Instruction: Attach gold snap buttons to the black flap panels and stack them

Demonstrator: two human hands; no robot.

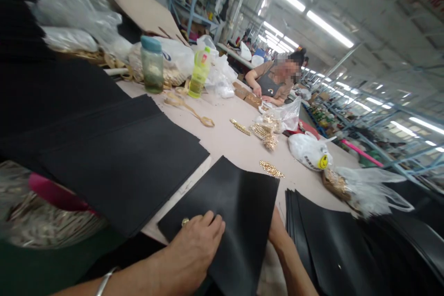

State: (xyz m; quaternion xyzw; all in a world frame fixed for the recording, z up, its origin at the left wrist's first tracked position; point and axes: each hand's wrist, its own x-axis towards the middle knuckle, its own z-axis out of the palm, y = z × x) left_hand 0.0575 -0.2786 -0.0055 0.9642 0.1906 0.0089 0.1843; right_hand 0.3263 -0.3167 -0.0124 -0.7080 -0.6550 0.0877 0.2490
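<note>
A black, smooth leather-like panel [243, 203] lies tilted in front of me, over the near edge of the table. My left hand [199, 247] rests on its left part, fingers curled and pressed together; what they grip, if anything, is hidden. By its knuckles shows a small gold piece [185, 222]; whether it is a ring or a loose fitting I cannot tell. At the panel's right edge is my right hand [276, 229], its fingers hidden behind the panel, which it seems to hold. Gold chain pieces [271, 169] lie just beyond the panel.
Stacks of black panels stand left [128, 162] and right [333, 236]. Further back on the table [222, 125] are a blue-lidded jar [151, 64], a yellow-green bottle [199, 74], plastic bags [307, 150] and more gold chain [240, 127]. A co-worker [274, 81] sits at the far side.
</note>
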